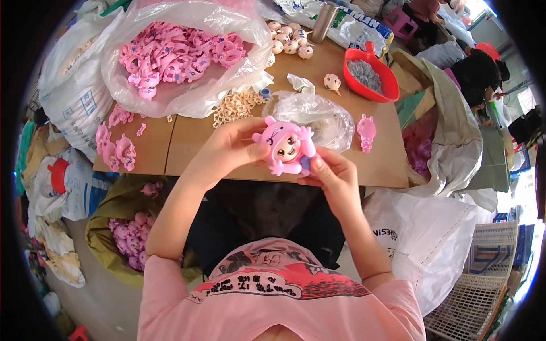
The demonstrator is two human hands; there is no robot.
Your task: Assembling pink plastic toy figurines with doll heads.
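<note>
Between both hands, just above the table's near edge, I hold a pink plastic doll with an eared hood and a smiling face. My left hand grips it by the hood's side, thumb in front. On the doll's lower body, my right hand closes with thumb and fingers. Behind the doll lies a crumpled clear plastic bag. A flat pink doll shell rests to the right of my right hand. Beyond my left hand is a pile of small cream plastic pieces.
A large clear bag of pink parts stands at the back left. Several doll heads, a steel flask and a red dustpan with grey bits sit at the back. Sacks flank the table; another person works at far right.
</note>
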